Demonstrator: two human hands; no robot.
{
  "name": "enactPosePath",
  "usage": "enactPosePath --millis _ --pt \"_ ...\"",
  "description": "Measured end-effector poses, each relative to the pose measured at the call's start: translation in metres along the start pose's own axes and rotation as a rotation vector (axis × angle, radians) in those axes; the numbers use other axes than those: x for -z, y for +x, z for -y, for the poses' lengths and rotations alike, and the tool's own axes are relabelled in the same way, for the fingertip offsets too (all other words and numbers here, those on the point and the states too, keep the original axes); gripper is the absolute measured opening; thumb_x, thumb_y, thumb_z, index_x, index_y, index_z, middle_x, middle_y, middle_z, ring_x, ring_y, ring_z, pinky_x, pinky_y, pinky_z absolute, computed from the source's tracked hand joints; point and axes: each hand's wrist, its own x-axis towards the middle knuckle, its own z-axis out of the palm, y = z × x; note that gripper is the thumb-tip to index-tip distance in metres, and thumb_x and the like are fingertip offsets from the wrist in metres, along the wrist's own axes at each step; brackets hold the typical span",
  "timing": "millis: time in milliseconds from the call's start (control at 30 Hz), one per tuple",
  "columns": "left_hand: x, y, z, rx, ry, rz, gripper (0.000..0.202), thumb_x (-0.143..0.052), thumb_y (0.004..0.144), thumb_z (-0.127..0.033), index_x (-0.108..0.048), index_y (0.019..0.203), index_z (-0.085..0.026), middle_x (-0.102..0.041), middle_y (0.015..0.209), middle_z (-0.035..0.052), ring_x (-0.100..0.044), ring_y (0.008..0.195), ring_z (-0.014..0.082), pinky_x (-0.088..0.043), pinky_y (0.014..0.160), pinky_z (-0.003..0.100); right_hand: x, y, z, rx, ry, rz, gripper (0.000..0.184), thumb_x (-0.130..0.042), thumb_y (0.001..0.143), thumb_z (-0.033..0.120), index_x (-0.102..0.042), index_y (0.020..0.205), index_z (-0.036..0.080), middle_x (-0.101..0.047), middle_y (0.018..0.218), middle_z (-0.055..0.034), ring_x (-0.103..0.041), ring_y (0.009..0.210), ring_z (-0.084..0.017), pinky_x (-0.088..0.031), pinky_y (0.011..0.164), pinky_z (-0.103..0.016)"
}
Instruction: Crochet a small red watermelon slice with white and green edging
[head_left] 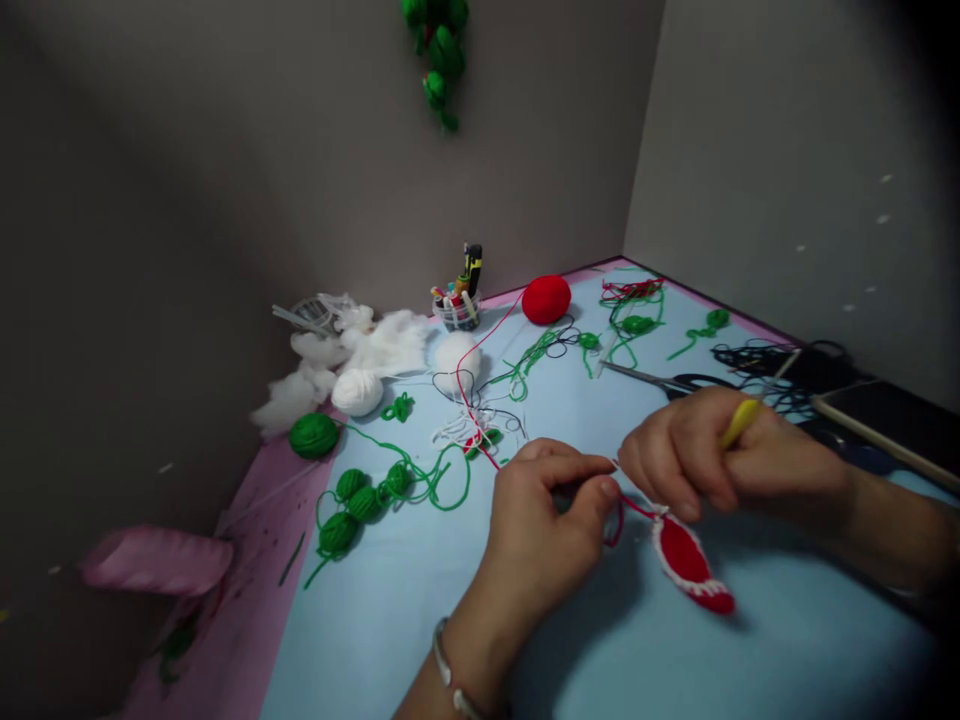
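Observation:
My left hand [555,510] is closed in a pinch, its thumb and forefinger together on yarn. A short white strand [615,464] runs between it and my right hand [690,455]. The fingers of my right hand are curled, and a crochet hook with a yellow handle [741,422] is tucked in them, its thin shaft pointing up and away. Below the hands hangs a small crocheted piece [684,555], red with a white edge, joined to red yarn [637,507] from my left hand. The fingertips of my right hand are partly hidden.
A red yarn ball [546,300] feeds a strand toward my left hand. Scissors [660,380], dark yarn [795,365] and a dark flat object [892,425] lie right. Green balls [365,504], white yarn [357,393], stuffing [386,345] and a pen cup [457,308] stand left and behind.

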Motion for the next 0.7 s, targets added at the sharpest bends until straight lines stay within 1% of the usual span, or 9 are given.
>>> enactPosePath --millis 100,233,300,367,433,467,533,600,700 --pt "0.000 0.002 0.000 0.077 -0.015 -0.018 0.011 -0.071 0.076 -0.015 -0.079 0.071 -0.019 -0.063 0.068 0.0034 -0.059 0.073 0.0184 -0.046 0.072 0.031 0.001 -0.002 0.001 -0.011 -0.034 0.012 0.018 -0.069 0.082 0.018 -0.078 0.067 0.023 -0.072 0.067 -0.0027 -0.060 0.064 -0.017 -0.049 0.063 -0.033" --pt "-0.003 0.001 0.005 0.134 -0.091 -0.031 0.014 -0.071 0.076 -0.015 -0.082 0.084 -0.018 -0.064 0.071 0.0031 -0.059 0.074 0.0186 -0.047 0.074 0.032 0.001 -0.001 -0.001 0.026 -0.075 -0.017 0.018 -0.069 0.084 0.023 -0.077 0.067 0.022 -0.070 0.067 -0.0027 -0.061 0.065 -0.017 -0.049 0.064 -0.033" --pt "-0.006 0.000 0.007 0.127 -0.260 -0.039 0.014 -0.072 0.079 -0.023 -0.082 0.087 -0.018 -0.070 0.085 0.0070 -0.062 0.087 0.0210 -0.047 0.084 0.034 0.000 0.001 -0.001 0.055 -0.114 -0.028 0.018 -0.071 0.084 0.025 -0.076 0.067 0.021 -0.070 0.068 -0.0033 -0.063 0.066 -0.017 -0.051 0.065 -0.033" --pt "-0.008 -0.002 0.007 0.176 -0.546 -0.008 0.027 -0.074 0.080 -0.040 -0.082 0.092 -0.017 -0.073 0.099 0.0108 -0.064 0.097 0.0234 -0.046 0.094 0.036 -0.002 0.002 0.001 0.075 -0.163 -0.025 0.019 -0.071 0.084 0.027 -0.076 0.067 0.021 -0.072 0.069 -0.0040 -0.064 0.067 -0.018 -0.053 0.067 -0.033" --pt "-0.009 -0.002 0.006 0.240 -0.784 0.024 0.047 -0.077 0.075 -0.056 -0.081 0.095 -0.014 -0.074 0.101 0.0131 -0.065 0.097 0.0233 -0.046 0.097 0.037 -0.005 0.003 0.005 0.104 -0.256 -0.042 0.021 -0.070 0.087 0.027 -0.076 0.068 0.021 -0.072 0.070 -0.0041 -0.066 0.067 -0.018 -0.055 0.069 -0.035" --pt "-0.010 -0.003 0.005 0.258 -0.833 0.024 0.052 -0.082 0.068 -0.057 -0.081 0.096 -0.013 -0.074 0.099 0.0128 -0.066 0.093 0.0218 -0.048 0.094 0.036 -0.007 0.004 0.007 0.124 -0.319 -0.064 0.023 -0.068 0.088 0.027 -0.076 0.067 0.022 -0.072 0.070 -0.0040 -0.066 0.067 -0.018 -0.055 0.069 -0.034" --pt "-0.009 -0.003 0.003 0.259 -0.831 -0.010 0.058 -0.096 0.049 -0.044 -0.080 0.097 -0.015 -0.074 0.096 0.0097 -0.065 0.081 0.0175 -0.052 0.083 0.032 -0.012 0.004 0.010 0.173 -0.448 -0.119 0.026 -0.066 0.090 0.028 -0.074 0.066 0.024 -0.072 0.070 -0.0037 -0.066 0.065 -0.017 -0.056 0.064 -0.033" --pt "-0.008 -0.003 0.002 0.245 -0.806 -0.065 0.067 -0.100 0.036 -0.028 -0.080 0.099 -0.018 -0.072 0.095 0.0063 -0.063 0.074 0.0145 -0.054 0.071 0.029 -0.016 0.004 0.011 0.208 -0.538 -0.167 0.027 -0.065 0.091 0.031 -0.074 0.066 0.026 -0.072 0.070 -0.0042 -0.068 0.064 -0.018 -0.057 0.060 -0.032" --pt "-0.007 -0.004 0.001 0.218 -0.804 -0.153 0.067 -0.099 0.040 -0.026 -0.079 0.104 -0.019 -0.070 0.093 0.0049 -0.063 0.072 0.0131 -0.054 0.065 0.027 -0.022 0.003 0.012 0.256 -0.620 -0.221 0.022 -0.066 0.091 0.033 -0.074 0.071 0.028 -0.073 0.075 -0.0054 -0.071 0.070 -0.020 -0.060 0.064 -0.032"
